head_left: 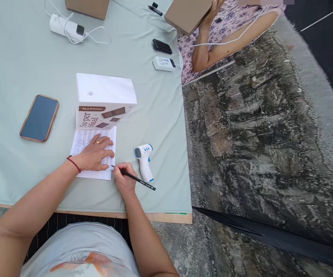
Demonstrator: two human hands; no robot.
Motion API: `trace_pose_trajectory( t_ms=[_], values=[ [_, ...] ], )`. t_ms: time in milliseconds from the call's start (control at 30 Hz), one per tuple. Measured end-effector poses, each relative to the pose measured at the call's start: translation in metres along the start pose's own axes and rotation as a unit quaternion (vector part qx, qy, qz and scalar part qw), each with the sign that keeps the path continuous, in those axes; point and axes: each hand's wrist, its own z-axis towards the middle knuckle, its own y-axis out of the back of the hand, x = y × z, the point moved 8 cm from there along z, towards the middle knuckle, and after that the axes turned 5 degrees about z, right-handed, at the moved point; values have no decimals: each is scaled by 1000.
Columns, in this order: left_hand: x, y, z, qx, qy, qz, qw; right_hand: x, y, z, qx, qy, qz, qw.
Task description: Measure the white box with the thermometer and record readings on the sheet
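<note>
A printed sheet of paper (95,174) lies on the cloth-covered table, and its far edge meets the base of a white NutriMotion box (105,90). My left hand (97,154) rests flat on the sheet with its fingers spread, covering part of the print. Gripped in my right hand (126,179) is a black pencil (140,181), its tip at the right side of the paper near my left thumb. Just right of that hand, a white and blue infrared thermometer (144,163) lies on the cloth.
A smartphone (39,118) lies to the left. Farther back are a white device with a cable (66,29), a black device (162,46), a white device (164,64), a marker (155,10) and a cardboard box (88,7). Another person's hand (212,13) holds a brown box (186,15).
</note>
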Motion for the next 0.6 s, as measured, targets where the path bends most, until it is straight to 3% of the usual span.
trace_pose_trajectory(
  t_ms=[600],
  values=[
    [0,-2,0,-4,1,4,1000,4,-4,1,8,37,-28,999]
  ],
)
